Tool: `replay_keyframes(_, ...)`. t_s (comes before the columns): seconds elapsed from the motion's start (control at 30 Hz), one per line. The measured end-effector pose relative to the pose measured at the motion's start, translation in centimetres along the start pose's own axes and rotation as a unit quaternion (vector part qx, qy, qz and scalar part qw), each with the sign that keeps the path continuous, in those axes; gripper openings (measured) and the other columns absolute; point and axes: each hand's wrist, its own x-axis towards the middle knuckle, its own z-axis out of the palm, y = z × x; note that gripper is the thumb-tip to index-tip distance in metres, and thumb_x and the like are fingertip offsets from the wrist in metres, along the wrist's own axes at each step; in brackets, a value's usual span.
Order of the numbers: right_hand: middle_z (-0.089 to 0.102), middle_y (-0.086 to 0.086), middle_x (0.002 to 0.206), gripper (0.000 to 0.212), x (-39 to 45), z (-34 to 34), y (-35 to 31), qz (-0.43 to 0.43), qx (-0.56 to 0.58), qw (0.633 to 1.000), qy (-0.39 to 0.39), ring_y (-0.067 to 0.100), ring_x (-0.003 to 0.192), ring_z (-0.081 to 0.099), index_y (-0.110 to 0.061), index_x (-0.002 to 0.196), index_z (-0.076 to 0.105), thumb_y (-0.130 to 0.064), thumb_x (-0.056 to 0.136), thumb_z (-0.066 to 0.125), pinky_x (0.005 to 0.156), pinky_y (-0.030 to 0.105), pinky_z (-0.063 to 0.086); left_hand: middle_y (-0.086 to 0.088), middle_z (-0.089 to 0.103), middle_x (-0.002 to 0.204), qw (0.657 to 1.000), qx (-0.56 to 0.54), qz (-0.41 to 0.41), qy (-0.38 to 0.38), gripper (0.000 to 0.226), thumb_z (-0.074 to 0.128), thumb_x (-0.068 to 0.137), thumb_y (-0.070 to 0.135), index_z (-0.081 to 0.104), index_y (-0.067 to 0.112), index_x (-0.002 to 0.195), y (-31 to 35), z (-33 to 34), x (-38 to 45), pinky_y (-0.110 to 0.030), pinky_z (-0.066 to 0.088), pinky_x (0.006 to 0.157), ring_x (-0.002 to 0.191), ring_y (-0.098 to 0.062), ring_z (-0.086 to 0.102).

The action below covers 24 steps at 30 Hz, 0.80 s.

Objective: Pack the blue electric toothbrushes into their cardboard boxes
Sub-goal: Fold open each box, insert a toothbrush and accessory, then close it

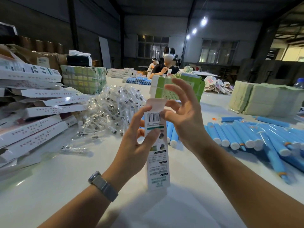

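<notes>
A tall white cardboard box (158,160) with a barcode stands upright in front of me, its top flap (156,102) raised. My left hand (139,135) grips its upper part, thumb on the printed face and fingers curled behind. My right hand (182,109) is at the box's top right, thumb touching the edge near the flap, other fingers spread and raised. Many blue electric toothbrush handles (246,137) lie in a heap on the white table (65,178) to the right.
Stacked white boxes (37,112) fill the left side. A pile of brush heads in clear wrappers (111,111) lies behind my left hand. A green carton (161,89) and a stack of greenish sheets (263,99) stand further back. A seated person (164,68) works at the far end.
</notes>
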Motion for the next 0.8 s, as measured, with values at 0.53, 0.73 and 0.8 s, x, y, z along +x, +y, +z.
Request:
replay_keyframes(0.53,0.071,0.001,0.092,0.020,0.0,-1.1,-2.3,0.016,-0.078,0.991,-0.106,0.016,0.091,0.068,-0.013,0.094,0.068,0.001,0.081,0.074,0.081,0.034,0.057,0.008,0.060,0.097,0.995,0.086,0.047,0.031,0.061,0.071,0.085,0.042,0.032,0.069,0.124,0.3,-0.1,0.1,-0.044,0.060,0.068,0.093,-0.026,0.060)
replay_keyframes(0.73,0.070,-0.007,0.082,0.014,0.1,-0.7,-2.4,-0.008,-0.123,0.987,-0.103,0.017,0.083,0.068,-0.017,0.088,0.071,-0.005,0.082,0.074,0.076,0.038,0.060,0.018,0.058,0.094,0.995,0.083,0.043,0.018,0.069,0.076,0.080,0.037,0.034,0.071,0.123,0.5,-0.1,0.0,-0.043,0.061,0.064,0.090,-0.024,0.061)
replay_keyframes(0.8,0.069,-0.007,0.079,0.011,0.2,-0.8,-2.5,-0.013,-0.120,0.987,-0.107,0.015,0.080,0.066,-0.016,0.087,0.072,-0.007,0.082,0.074,0.074,0.036,0.058,0.010,0.059,0.099,0.995,0.082,0.045,0.014,0.071,0.074,0.076,0.034,0.034,0.071,0.123,0.6,0.0,0.0,-0.043,0.061,0.065,0.090,-0.022,0.061)
